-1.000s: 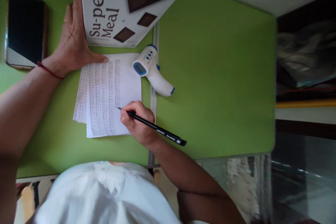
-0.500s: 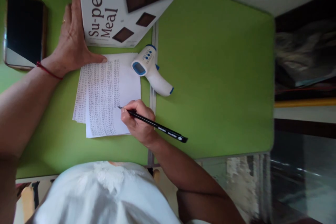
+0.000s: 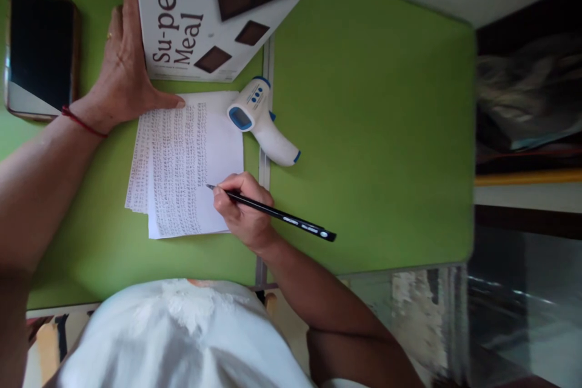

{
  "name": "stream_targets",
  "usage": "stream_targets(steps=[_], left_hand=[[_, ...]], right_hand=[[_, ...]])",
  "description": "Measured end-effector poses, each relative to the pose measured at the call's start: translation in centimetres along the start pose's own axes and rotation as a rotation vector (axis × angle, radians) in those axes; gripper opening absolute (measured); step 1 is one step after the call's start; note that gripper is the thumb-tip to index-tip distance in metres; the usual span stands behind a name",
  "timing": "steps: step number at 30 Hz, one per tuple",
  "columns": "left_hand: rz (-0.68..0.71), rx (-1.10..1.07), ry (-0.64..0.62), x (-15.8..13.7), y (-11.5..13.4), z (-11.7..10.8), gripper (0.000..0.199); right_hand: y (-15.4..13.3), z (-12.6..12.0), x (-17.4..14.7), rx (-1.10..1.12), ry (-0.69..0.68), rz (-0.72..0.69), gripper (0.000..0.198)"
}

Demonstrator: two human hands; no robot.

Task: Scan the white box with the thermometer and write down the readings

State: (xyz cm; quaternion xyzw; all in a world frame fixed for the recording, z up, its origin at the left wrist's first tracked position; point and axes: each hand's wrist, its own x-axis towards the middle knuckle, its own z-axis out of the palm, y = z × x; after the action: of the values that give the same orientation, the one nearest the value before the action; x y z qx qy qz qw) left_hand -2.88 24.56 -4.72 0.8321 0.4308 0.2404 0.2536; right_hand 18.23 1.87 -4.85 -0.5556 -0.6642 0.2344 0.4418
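My right hand (image 3: 245, 209) grips a slim black pen (image 3: 286, 218), its tip at the written lines on a sheet of white paper (image 3: 222, 151). More sheets covered in small handwriting (image 3: 136, 179) stick out underneath on the left. My left hand (image 3: 125, 73) lies spread, thumb on the sheet's top edge and fingers stretched along the left side of a white "Su-per Meal" box (image 3: 209, 36). Part of those fingers is hidden by the box. A white and blue infrared thermometer (image 3: 259, 121) rests over the paper's upper right corner.
A smartphone (image 3: 42, 51) with a dark screen lies left of my left wrist. The green table (image 3: 373, 133) has a metal seam (image 3: 264, 176) running across it near the thermometer. Dark shelving with a bag (image 3: 527, 97) stands beyond the right edge.
My right hand has shifted slightly right, and the pen's back end has swung a little right and up. The left hand, box and thermometer are essentially still.
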Motion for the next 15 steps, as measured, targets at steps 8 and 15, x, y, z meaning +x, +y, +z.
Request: stream_targets(steps=[8, 15], left_hand=[[-0.069, 0.037, -0.031, 0.20, 0.43, -0.11, 0.161], [-0.074, 0.043, -0.023, 0.08, 0.66, -0.18, 0.154]], right_hand=[[-0.21, 0.14, 0.08, 0.006, 0.001, -0.020, 0.015], [-0.29, 0.08, 0.13, -0.001, -0.012, -0.008, 0.015]])
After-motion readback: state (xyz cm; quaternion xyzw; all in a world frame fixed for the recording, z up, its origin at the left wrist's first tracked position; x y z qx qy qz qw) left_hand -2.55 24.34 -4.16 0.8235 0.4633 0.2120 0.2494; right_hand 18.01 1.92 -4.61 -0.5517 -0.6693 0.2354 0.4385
